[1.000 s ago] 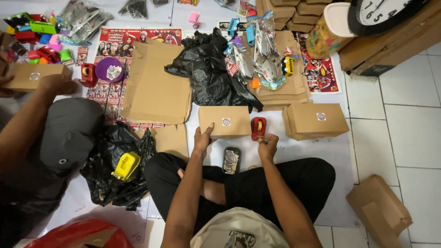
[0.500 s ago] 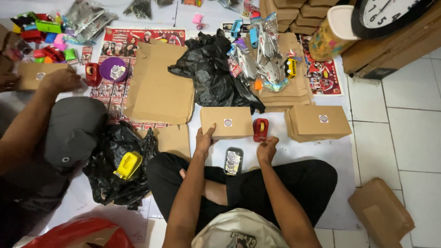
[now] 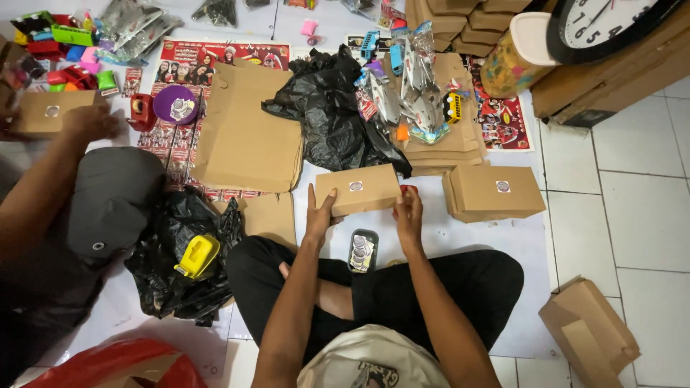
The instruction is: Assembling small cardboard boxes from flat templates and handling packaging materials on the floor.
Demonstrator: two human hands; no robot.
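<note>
The left hand (image 3: 318, 215) grips the cardboard box (image 3: 357, 189) by its left end to steady it; the right hand (image 3: 408, 214), at the box's right, pinches a red tool (image 3: 408, 190).

A cardboard box (image 3: 357, 190) sits on the floor (image 3: 632, 194) between both hands; a closed box (image 3: 494, 192) lies to its right, a sticker tray (image 3: 362, 251) just before it.

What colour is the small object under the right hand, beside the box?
Red; the small object shows just above the right hand, beside the brown box, in the head view.
</note>
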